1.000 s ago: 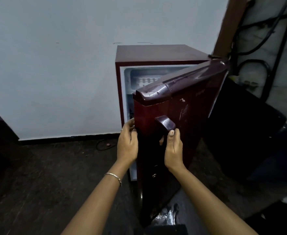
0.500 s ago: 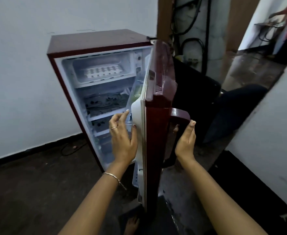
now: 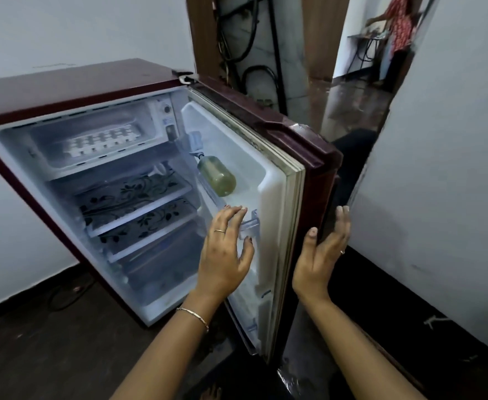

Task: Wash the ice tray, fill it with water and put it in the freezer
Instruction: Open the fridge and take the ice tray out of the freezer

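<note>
Fridge open, tray not yet taken out, both hands empty.

White plastic ice tray [image 3: 101, 142] lies far left in the top freezer compartment [image 3: 75, 169], well apart from both hands. Left hand [image 3: 225, 249] has fingers spread and relaxed, near the inner side of the maroon fridge door [image 3: 317, 157]. Right hand [image 3: 320, 255] lies flat-fingered vs. the door's outer edge, gripping nothing. Tray prob. light and stiff, maybe frost-slick. Best pinched by the near long rim w/ both hands, and kept level once filled.
</note>
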Tool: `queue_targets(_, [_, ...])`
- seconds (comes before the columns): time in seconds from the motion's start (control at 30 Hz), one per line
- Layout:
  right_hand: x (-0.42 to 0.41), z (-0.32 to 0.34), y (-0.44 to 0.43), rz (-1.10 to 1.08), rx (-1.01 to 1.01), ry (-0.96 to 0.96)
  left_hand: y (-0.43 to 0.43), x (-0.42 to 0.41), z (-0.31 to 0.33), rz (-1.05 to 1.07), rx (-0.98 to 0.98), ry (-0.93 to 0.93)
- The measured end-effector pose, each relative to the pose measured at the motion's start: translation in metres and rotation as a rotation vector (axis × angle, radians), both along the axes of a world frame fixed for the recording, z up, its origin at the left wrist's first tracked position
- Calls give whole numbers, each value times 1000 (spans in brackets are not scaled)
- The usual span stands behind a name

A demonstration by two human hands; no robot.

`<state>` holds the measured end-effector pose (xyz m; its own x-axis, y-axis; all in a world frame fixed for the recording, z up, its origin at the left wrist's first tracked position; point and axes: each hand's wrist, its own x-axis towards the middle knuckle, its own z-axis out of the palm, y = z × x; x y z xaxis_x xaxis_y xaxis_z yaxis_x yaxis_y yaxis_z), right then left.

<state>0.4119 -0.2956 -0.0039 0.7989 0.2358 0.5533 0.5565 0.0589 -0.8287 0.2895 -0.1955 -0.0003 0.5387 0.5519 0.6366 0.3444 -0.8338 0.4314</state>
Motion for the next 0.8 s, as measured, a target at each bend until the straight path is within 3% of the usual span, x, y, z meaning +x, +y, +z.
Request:
queue_targets(0.17, [-7,-5,1,-13,-229,-238,11,19,3,-20,157,219])
queue_targets(0.37, [11,-12,13,73,-539,-370,33,48,9,19,288,425])
queue_targets(0.5, [32,-11,17,59,-591,-351,44,64,13,-20,323,534])
queue_targets(0.8, [65,-5,17,-7,-663,-296,41,101,18,-59,316,586])
